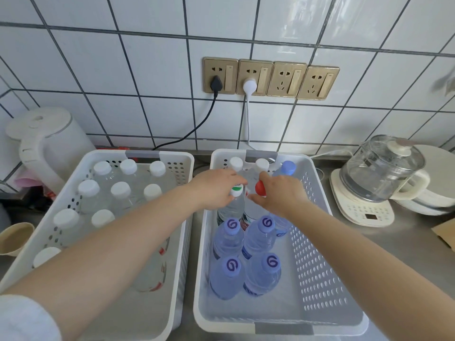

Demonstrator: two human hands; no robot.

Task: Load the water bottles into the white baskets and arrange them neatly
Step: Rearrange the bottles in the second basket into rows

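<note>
Two white baskets stand side by side on the steel counter. The left basket (73,168) holds several upright clear bottles with white caps (120,190). The right basket (317,242) holds several blue-tinted bottles with purple-marked caps (232,225), two white-capped bottles at the back (236,162) and a blue-capped one (288,167). My left hand (216,187) grips the neck of a bottle with a white and green cap (235,191) in the right basket. Beside it, my right hand (280,190) grips a bottle with a red cap (260,188).
A white electric kettle (46,146) stands at the back left, and a glass kettle on a white base (379,173) at the right. Wall sockets with a black cord (197,129) and a white cord (247,119) sit behind the baskets. A paper cup (13,238) stands far left.
</note>
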